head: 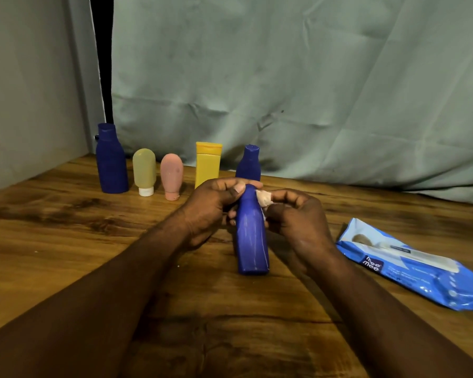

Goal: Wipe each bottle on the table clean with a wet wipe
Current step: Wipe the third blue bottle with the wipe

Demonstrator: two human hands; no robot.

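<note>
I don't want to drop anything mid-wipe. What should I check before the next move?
1. The left hand grips the held blue bottle at its neck: ok.
2. The wet wipe is pinched in the right hand, against the bottle's shoulder: ok.
3. Bottle's base resting on the table: cannot tell.
4. The back row of five bottles upright: ok.
5. The wipes pack lying at the right: ok.

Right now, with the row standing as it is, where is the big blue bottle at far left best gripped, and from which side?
Likely the big blue bottle round its wide body, below the shoulder, from the front: it stands upright and the yellowish tube crowds its right.
</note>
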